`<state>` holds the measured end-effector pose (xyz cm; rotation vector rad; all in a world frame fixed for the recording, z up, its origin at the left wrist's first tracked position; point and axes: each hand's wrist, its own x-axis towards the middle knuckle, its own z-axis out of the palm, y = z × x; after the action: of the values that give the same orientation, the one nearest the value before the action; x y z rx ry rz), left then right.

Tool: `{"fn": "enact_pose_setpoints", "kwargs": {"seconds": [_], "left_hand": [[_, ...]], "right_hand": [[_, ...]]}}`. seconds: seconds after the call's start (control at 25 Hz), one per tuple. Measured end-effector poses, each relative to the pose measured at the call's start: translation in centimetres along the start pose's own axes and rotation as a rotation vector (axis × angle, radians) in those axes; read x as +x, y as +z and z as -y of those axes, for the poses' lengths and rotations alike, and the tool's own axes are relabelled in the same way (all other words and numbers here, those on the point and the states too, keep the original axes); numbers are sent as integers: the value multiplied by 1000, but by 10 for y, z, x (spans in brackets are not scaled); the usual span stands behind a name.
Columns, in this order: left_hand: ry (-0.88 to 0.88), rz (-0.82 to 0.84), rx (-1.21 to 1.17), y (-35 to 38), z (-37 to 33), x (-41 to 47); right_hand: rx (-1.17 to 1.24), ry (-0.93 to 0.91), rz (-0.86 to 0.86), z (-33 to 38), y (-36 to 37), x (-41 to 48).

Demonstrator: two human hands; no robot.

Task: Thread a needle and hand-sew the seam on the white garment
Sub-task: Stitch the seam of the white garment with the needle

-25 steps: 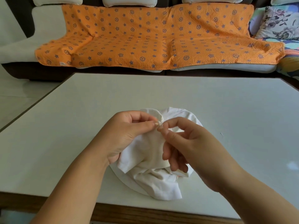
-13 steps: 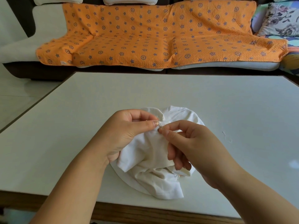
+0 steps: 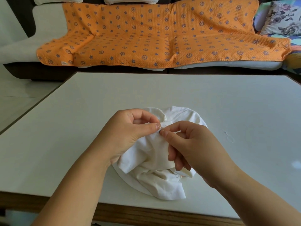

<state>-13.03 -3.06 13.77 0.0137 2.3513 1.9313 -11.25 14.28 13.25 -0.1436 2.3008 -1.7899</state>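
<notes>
Head view: I see little change over the last second. The left hand (image 3: 128, 134) has stayed where it was, thumb and forefinger pinching a raised fold of the white garment (image 3: 154, 168). The right hand (image 3: 192, 144) has eased slightly down and toward me against that fold. It still pinches the needle (image 3: 162, 128) between thumb and forefinger, its other fingers curled loosely below. Only a thin sliver of the needle shows between the two thumbs, and it looks shorter than it did a second ago. I take that to mean the point is being worked into the cloth, so a stitch is under way, not finished. I can't make out the thread running from the needle.

The garment lies bunched on the white table (image 3: 162, 92) near the front edge, its upper part lifted between the two hands. I can't see how much of the seam is closed, because the fingers cover it.

A short loose thread (image 3: 229, 137) lies on the table well to the right of the hands and shows more plainly than before.

I find no readable writing. The orange cover (image 3: 146, 38) on the sofa carries a small pale tag (image 3: 63, 63) at its near left corner, too small to read. A faint reddish mark low on the garment is just as unclear
</notes>
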Motion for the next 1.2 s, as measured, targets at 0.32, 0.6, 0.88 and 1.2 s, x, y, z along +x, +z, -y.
{"fn": "enact_pose_setpoints", "kwargs": {"seconds": [0.32, 0.6, 0.88, 1.2], "left_hand": [[73, -35, 178, 5, 1, -1], [46, -8, 85, 13, 5, 0], [104, 1, 251, 18, 8, -1], [115, 98, 262, 21, 6, -3]], "right_hand": [[-18, -14, -56, -5, 4, 2], [131, -24, -47, -8, 3, 6], [180, -23, -49, -4, -3, 4], [-113, -9, -85, 0, -10, 9]]}}
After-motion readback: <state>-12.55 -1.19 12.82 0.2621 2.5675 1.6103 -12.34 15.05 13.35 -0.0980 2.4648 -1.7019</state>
